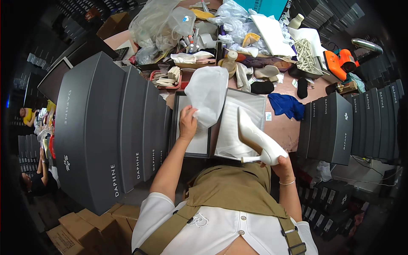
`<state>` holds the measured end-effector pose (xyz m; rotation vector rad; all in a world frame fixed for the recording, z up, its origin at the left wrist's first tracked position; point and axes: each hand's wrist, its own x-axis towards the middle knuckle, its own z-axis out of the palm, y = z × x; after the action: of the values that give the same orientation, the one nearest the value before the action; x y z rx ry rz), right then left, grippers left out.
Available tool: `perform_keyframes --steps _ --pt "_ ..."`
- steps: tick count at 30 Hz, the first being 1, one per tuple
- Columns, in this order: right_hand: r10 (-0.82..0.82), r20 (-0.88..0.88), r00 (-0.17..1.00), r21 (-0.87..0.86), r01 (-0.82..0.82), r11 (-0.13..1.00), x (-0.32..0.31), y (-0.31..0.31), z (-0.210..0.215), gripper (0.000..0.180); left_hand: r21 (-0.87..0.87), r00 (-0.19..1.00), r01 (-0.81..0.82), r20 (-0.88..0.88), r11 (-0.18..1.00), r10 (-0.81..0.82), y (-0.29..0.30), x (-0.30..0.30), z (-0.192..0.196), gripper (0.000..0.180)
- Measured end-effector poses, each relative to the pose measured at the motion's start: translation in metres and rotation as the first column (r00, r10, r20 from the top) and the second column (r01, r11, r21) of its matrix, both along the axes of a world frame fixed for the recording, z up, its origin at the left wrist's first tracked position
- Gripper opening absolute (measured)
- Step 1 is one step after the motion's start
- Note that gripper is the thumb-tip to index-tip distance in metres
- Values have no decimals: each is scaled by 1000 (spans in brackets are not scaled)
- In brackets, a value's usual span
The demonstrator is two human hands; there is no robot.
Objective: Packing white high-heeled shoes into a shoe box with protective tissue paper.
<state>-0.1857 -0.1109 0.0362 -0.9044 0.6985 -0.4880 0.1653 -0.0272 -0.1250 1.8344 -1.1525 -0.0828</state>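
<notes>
My left hand (187, 122) pinches the lower edge of a thin, translucent white bag or sheet (207, 90) and holds it up. Under it lies a shallow dark tray or lid (209, 146) with a pale inside. My right hand (280, 165) grips a white high-heeled shoe (262, 143) by its heel end. The shoe's pointed toe is up and its slim heel points left. Beneath the shoe sits an open shoebox lined with white tissue paper (227, 138). The shoe partly hides the tissue, so I cannot tell what lies under it.
Dark grey shoebox stacks rise at left (91, 127) and right (325, 127). A blue cloth (285, 105) lies right of the open box. Behind are a container of pale sticks (305, 53), an orange tool (335, 66) and crumpled plastic. Other people work at far left.
</notes>
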Motion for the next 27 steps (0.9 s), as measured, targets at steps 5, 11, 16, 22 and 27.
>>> perform_keyframes --steps 5,11,16,22,27 --pt "162 -24 987 -96 -163 982 -23 -1 12 82 -48 988 67 -138 997 -73 -43 -5 90 12" --pt "160 37 986 -185 -151 971 -14 -6 39 87 -4 972 195 133 981 -193 -50 0 169 12" --pt "76 18 997 -169 -72 983 20 -10 52 74 70 905 409 95 910 -414 -31 -19 185 19" --pt "-135 153 979 154 111 982 46 -19 19 73 351 891 198 -453 915 -19 -3 2 140 20" --pt "50 -3 999 148 -49 988 38 7 15 66 -109 -112 -326 -982 939 -152 -11 -31 92 22"
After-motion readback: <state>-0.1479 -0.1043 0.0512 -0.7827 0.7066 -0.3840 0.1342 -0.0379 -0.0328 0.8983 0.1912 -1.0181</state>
